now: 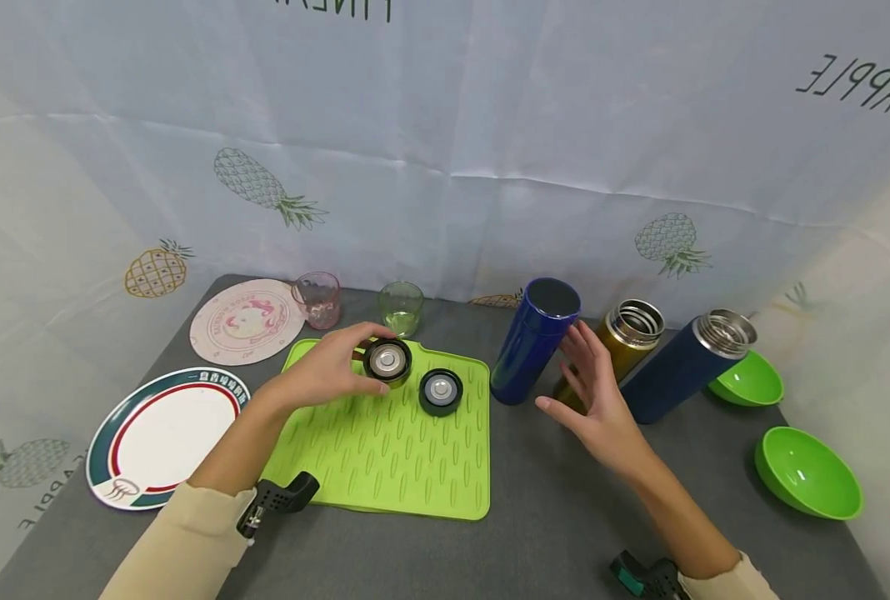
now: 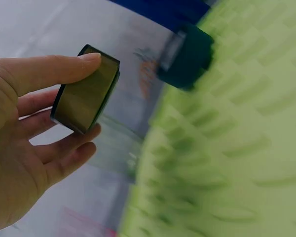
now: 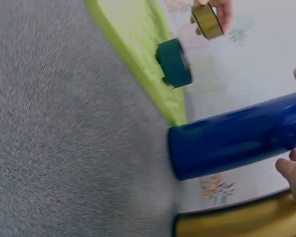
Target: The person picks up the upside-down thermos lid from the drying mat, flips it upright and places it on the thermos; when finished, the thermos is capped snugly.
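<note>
My left hand [image 1: 366,357] pinches a gold lid [image 1: 387,361] by its rim, just above the back of the green ridged mat [image 1: 385,458]. In the left wrist view the thumb and fingers [image 2: 64,143] clamp the gold lid [image 2: 84,98]. A dark navy lid [image 1: 441,392] lies on the mat beside it. My right hand [image 1: 576,379] is open, its fingers spread next to the upright blue bottle [image 1: 535,342], with the palm facing it. The blue bottle [image 3: 237,140] fills the right wrist view. Behind my right hand stands a gold bottle [image 1: 628,333], without a lid.
A navy bottle [image 1: 685,367] leans at the right, near two green bowls [image 1: 808,473]. A pink glass [image 1: 319,298] and a green glass [image 1: 401,307] stand at the back. Two round plates [image 1: 162,433] lie at the left. A pineapple-print cloth hangs behind.
</note>
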Demonstrator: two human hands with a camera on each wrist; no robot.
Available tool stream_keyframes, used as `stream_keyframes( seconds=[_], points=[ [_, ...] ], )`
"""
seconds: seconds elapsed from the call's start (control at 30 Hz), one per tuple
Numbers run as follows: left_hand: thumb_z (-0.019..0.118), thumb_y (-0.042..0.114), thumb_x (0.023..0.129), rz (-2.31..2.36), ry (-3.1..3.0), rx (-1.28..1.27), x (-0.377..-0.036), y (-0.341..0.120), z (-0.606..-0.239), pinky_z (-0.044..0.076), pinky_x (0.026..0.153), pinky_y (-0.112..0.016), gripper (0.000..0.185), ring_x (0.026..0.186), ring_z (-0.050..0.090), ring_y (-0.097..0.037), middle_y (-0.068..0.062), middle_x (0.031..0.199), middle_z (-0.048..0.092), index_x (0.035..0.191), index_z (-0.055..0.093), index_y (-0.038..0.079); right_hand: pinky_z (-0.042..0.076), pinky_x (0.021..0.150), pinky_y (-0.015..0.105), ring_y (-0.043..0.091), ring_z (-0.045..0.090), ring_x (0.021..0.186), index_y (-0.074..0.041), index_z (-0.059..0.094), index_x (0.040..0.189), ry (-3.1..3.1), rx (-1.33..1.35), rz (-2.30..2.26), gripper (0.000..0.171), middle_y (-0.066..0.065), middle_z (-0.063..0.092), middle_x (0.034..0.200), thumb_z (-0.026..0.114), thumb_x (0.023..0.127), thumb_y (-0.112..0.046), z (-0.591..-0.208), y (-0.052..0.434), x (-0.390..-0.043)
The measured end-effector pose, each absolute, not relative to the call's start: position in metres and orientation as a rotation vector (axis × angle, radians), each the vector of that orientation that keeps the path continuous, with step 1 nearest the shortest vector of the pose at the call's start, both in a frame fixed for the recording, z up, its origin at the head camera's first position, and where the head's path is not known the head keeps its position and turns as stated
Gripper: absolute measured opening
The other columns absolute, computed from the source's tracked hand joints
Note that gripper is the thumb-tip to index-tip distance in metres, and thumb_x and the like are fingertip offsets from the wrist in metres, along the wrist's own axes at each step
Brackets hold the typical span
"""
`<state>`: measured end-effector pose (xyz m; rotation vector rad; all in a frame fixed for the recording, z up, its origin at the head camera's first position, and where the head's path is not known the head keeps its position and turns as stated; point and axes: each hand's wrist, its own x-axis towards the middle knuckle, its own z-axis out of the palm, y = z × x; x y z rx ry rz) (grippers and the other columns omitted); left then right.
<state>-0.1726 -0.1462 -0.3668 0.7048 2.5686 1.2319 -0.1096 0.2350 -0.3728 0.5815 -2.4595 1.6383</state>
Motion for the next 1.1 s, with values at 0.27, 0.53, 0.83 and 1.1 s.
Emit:
stream_keyframes(
  seconds=[0.27, 0.53, 0.83, 1.1],
  points=[
    [0.088, 0.020, 0.080, 1.280, 2.605, 0.824, -0.158, -0.133, -0.331, 0.048, 0.108, -0.053, 0.073, 0.130, 0.058, -0.026, -0.002, 0.139, 0.062, 0.145, 0.054, 0.017, 0.051, 0.106, 0.020, 0.011, 0.060, 0.131, 0.003, 0.050, 0.145, -2.197, 0.602, 1.469, 0.071, 0.002, 0.057, 0.146, 0.070, 0.081, 0.023, -0.354, 0.232, -0.091],
    [0.087, 0.020, 0.080, 1.366, 2.543, 0.928, -0.148, -0.104, -0.328, 0.049, 0.108, -0.048, 0.069, 0.131, 0.056, -0.020, 0.004, 0.137, 0.060, 0.141, 0.057, 0.019, 0.057, 0.099, 0.025, 0.013, 0.067, 0.121, 0.015, 0.060, 0.125, -2.070, 0.735, 1.659, 0.044, 0.017, 0.060, 0.133, 0.065, 0.083, 0.024, -0.355, 0.220, -0.093],
    [0.090, 0.020, 0.077, 1.428, 2.477, 1.049, -0.144, -0.076, -0.338, 0.051, 0.104, -0.049, 0.069, 0.125, 0.059, -0.017, 0.003, 0.135, 0.059, 0.140, 0.059, 0.019, 0.058, 0.097, 0.027, 0.009, 0.067, 0.121, 0.006, 0.057, 0.135, -2.310, 0.774, 1.697, 0.044, 0.013, 0.058, 0.138, 0.066, 0.092, 0.010, -0.373, 0.195, -0.097],
    [0.090, 0.015, 0.076, 1.468, 2.459, 1.119, -0.143, -0.068, -0.343, 0.052, 0.102, -0.047, 0.069, 0.121, 0.061, -0.019, -0.002, 0.132, 0.061, 0.139, 0.061, 0.013, 0.058, 0.095, 0.024, 0.008, 0.068, 0.116, 0.007, 0.059, 0.133, -2.269, 0.827, 1.843, 0.037, 0.004, 0.058, 0.140, 0.061, 0.096, 0.008, -0.383, 0.183, -0.101]
  ],
)
